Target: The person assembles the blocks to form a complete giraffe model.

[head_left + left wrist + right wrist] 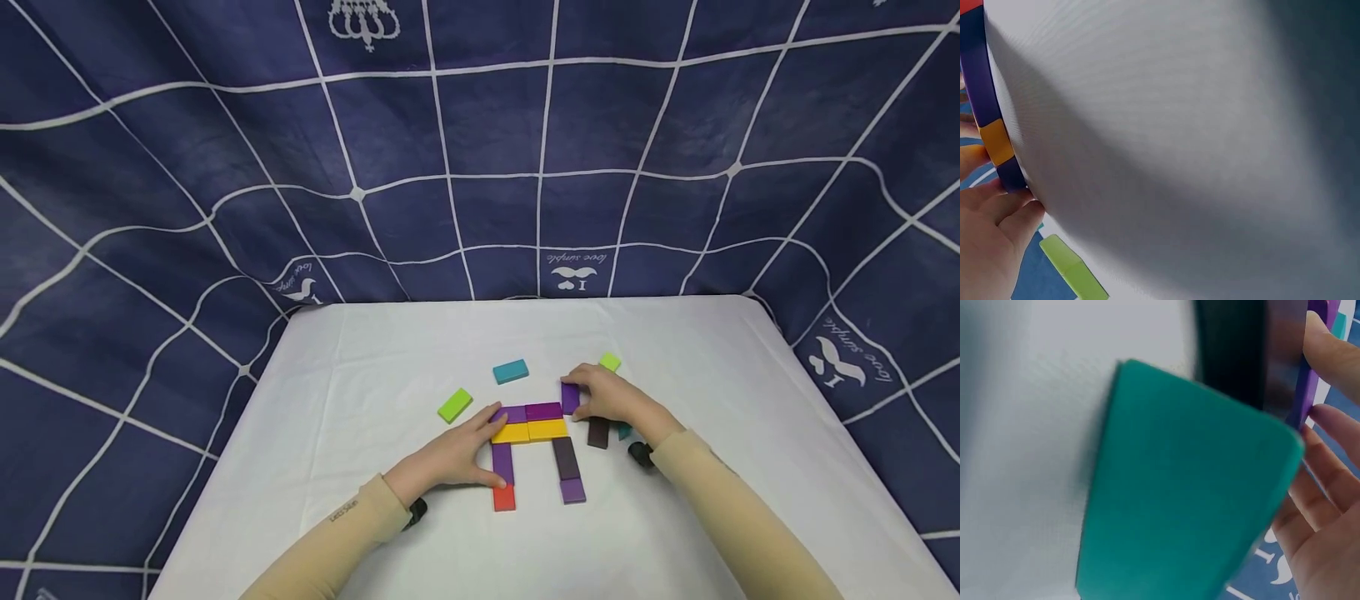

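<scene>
Flat coloured blocks form a shape on the table, with a purple block and a magenta block point(543, 412) above two yellow blocks point(547, 429). Below the yellow run two legs: a purple block point(503, 464) with a red block point(504, 498), and a dark brown block point(566, 458) with a lighter purple block point(572, 491). My left hand point(461, 454) lies along the shape's left side, fingertips at the top purple block point(1011, 175), thumb by the red one. With thumb and fingers, my right hand point(611, 396) pinches a purple block point(570, 398) at the top row's right end.
A teal block point(511, 372) and a lime green block point(455, 406) lie beyond the shape. Near the right hand are another lime block point(610, 362), a dark brown block point(597, 432) and a teal block point(1179, 487). Dark blue checked cloth point(495, 208) hangs around the white table point(390, 350).
</scene>
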The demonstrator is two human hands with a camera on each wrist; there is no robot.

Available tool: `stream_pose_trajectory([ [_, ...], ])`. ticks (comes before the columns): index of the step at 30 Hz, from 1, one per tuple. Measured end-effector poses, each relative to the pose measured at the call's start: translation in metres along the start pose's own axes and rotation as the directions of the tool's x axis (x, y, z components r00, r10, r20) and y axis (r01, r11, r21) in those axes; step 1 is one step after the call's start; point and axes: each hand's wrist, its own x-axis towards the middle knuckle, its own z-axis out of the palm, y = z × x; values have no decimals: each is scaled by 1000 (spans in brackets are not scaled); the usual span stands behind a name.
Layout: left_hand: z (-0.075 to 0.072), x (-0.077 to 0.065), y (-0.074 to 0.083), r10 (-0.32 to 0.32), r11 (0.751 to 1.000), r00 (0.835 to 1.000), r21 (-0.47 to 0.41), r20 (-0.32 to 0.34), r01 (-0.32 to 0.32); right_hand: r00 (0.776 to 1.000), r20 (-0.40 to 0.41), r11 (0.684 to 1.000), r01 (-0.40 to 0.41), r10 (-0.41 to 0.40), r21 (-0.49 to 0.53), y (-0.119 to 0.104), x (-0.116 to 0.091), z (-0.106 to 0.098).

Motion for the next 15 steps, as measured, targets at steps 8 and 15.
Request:
stream_pose_trajectory([
  [8,2,-2,1,0,1000,1000,-7,8,0,1000,5,1000,10,-10,-15,-3,-7,4],
  [15,0,-2,0,1,1000,1000,3,1,-1,1000,9,1000,5,-4,-18,-6,-9,3],
])
